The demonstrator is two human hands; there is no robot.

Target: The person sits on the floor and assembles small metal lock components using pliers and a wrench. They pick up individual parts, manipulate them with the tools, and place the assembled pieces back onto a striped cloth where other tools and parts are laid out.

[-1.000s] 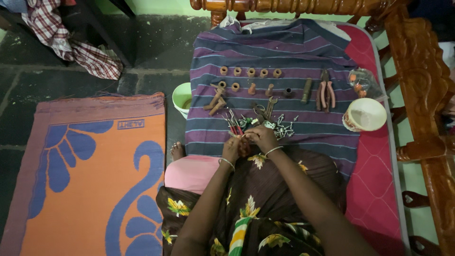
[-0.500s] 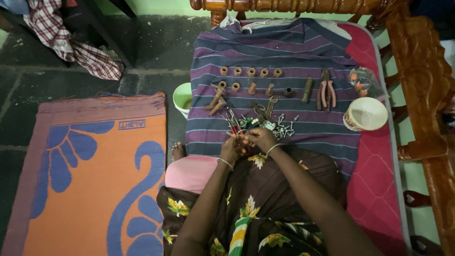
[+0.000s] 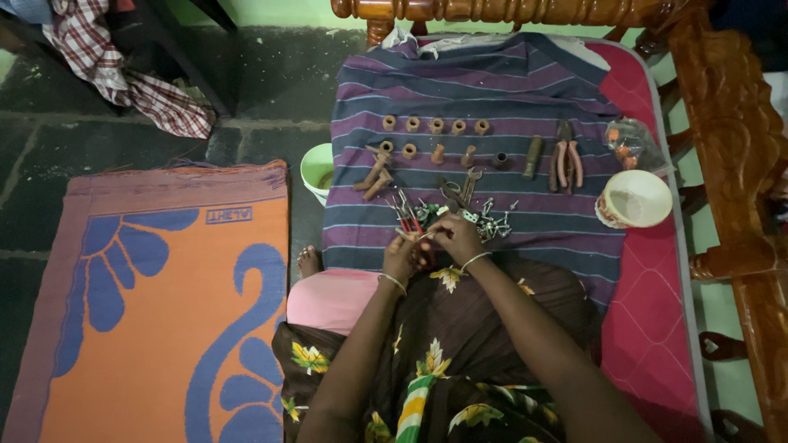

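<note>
My left hand (image 3: 402, 258) and my right hand (image 3: 456, 237) meet at the near edge of a purple striped cloth (image 3: 476, 90). Both are closed on one small brown part (image 3: 424, 253) held between them; its shape is too small to tell. Just beyond my fingers lies a pile of screws and small metal bits (image 3: 484, 221), with red-handled screwdrivers (image 3: 404, 215) to its left.
Rows of brown round fittings (image 3: 435, 125), short brown pipes (image 3: 373, 174), a spanner (image 3: 468, 184), pliers (image 3: 565, 156), a plastic bag (image 3: 628, 143) and a white bowl (image 3: 632, 197) lie on the cloth. A green cup (image 3: 314, 168) stands left. A carved wooden frame (image 3: 730, 139) is right, an orange mat (image 3: 156, 295) left.
My hands have shifted slightly over the small part, the right hand rising a little towards the screws. Nothing else on the cloth has moved.
</note>
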